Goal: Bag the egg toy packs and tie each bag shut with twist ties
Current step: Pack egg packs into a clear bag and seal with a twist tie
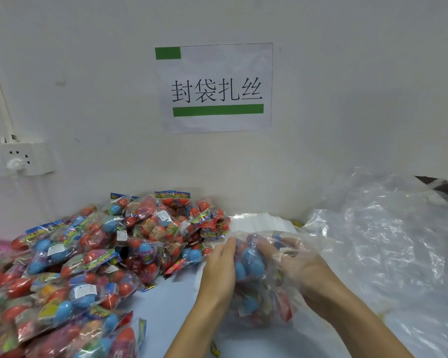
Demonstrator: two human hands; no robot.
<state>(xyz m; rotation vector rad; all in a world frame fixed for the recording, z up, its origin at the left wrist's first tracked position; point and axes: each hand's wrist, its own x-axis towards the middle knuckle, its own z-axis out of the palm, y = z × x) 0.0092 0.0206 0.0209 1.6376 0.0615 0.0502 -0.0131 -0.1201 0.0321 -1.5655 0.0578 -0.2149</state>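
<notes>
A clear plastic bag (263, 288) with several egg toy packs inside lies on the table between my hands. Blue eggs (251, 259) show through its film. My left hand (219, 273) lies flat against the bag's left side with straight fingers. My right hand (299, 264) is inside the bag's film, fingers curled round the packs at the top. A big heap of egg toy packs (88, 254), red and blue eggs in printed wrappers, covers the table's left side.
A stack of flat clear bags (263, 222) lies just behind my hands. Loose crumpled plastic sheeting (388, 236) fills the right side. A white wall with a paper sign (215, 86) and a power strip (16, 158) stands close behind the pale blue table (171, 301).
</notes>
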